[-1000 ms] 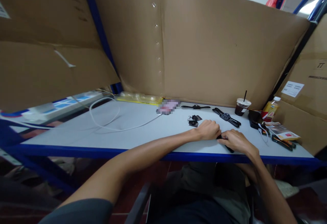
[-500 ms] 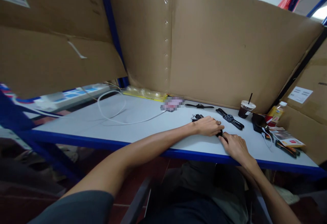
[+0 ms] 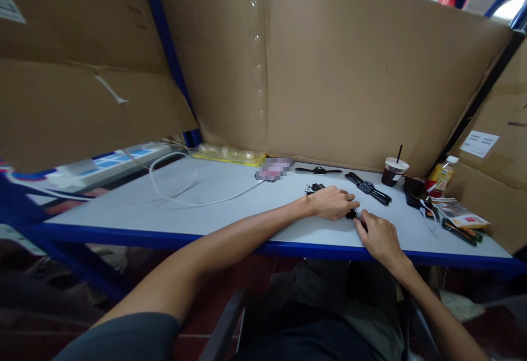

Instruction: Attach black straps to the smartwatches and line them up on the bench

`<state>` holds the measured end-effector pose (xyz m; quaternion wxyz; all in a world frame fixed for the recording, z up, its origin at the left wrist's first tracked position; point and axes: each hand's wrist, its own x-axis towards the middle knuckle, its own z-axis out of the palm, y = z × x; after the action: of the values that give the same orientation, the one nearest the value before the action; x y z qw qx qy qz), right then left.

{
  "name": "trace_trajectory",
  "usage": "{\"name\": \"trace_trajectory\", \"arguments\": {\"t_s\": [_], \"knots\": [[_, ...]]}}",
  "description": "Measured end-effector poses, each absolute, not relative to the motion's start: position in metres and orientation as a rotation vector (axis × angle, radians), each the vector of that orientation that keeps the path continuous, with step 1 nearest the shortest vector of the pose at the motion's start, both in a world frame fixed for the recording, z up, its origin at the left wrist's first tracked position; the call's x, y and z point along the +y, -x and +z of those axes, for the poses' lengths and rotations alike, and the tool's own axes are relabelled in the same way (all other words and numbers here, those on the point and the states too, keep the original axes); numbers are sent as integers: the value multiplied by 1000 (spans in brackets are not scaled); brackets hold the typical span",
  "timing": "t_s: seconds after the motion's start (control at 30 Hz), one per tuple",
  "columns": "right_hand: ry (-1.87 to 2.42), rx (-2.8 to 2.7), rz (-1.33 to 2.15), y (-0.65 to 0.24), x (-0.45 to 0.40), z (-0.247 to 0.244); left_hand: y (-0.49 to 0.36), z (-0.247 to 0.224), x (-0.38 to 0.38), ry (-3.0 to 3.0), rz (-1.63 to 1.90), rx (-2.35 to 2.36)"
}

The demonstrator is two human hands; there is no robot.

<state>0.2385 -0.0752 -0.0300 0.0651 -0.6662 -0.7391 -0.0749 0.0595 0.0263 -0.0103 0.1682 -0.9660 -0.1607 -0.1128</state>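
My left hand [image 3: 334, 203] reaches across the table, its fingers closed over a small black part [image 3: 351, 214] held low at the tabletop. Most of that part is hidden under the fingers. Just to its right, my right hand [image 3: 379, 233] is closed, thumb and index finger around something dark whose shape I cannot make out. A black piece with metal screws or knobs [image 3: 313, 188] lies behind my left wrist. Beyond the hands are a black X-shaped bracket [image 3: 368, 188] with slotted arms and a thin black two-armed piece [image 3: 318, 170].
On the white table [image 3: 123, 207], a white cable [image 3: 222, 203] runs to a blurred-out pinkish object [image 3: 274, 169]. At the right stand an iced-drink cup [image 3: 394, 173] with a straw and a yellow-labelled bottle [image 3: 443, 177], near a printed packet [image 3: 461, 212]. Cardboard [image 3: 349, 70] walls the back.
The view has shifted slightly. My right fingertips have moved a little away from the left hand, and more of the small black part shows between them.
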Motion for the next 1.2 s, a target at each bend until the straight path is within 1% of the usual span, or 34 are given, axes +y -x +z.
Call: {"name": "trace_trajectory", "arguments": {"t_s": [0.2,0.43,0.63,0.8,1.1,1.2], "knots": [[1998,-2235,-236,-238,-76,-31,-57,-10,30,2733,-264,-508],[1994,-2240,-251,-239,-75,-32,-56,-12,33,2800,-308,-614],[1997,-2234,-242,-239,-76,-31,-59,-11,27,2904,-387,-580],[1993,-2233,-245,-240,-76,-30,-61,-11,28,2899,-342,-608],[1939,-2238,-310,-244,-73,-36,-59,-11,37,2831,-347,-675],[1932,-2238,-303,-244,-73,-35,-59,-13,36,2866,-375,-631]]}}
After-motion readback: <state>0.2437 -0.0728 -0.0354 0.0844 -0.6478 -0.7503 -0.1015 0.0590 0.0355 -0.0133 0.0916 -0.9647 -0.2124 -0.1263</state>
